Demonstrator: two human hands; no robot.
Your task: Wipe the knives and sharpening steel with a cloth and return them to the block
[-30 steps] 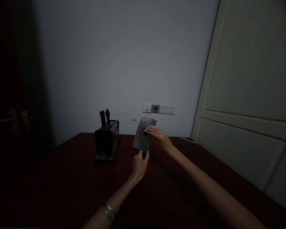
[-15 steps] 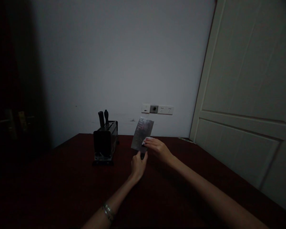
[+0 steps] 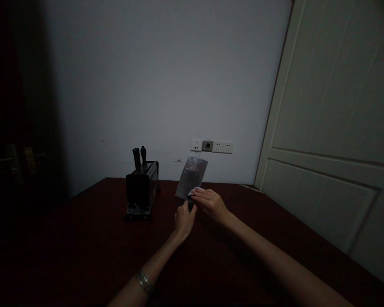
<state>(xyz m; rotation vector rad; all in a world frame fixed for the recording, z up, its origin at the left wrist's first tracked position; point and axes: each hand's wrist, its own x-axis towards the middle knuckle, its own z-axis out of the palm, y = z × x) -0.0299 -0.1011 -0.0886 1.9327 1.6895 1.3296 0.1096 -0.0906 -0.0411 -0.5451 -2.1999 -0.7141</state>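
My left hand (image 3: pixel 184 220) is closed round the dark handle of a cleaver, holding it upright over the dark red table (image 3: pixel 83 256). The wide grey blade (image 3: pixel 192 175) tilts up and to the right. My right hand (image 3: pixel 210 204) presses a small white cloth (image 3: pixel 196 190) against the lower part of the blade, close to the handle, fingers pinched on it. A black knife block (image 3: pixel 141 190) stands to the left of the hands, with two dark knife handles sticking out of its top.
A white wall runs behind the table with a row of sockets (image 3: pixel 213 146) just above the blade. A pale panelled door (image 3: pixel 333 140) fills the right side. The left side of the room is very dark.
My right hand has slid the white cloth down the blade from its upper part toward the handle. The cleaver and my left hand stayed nearly where they were.
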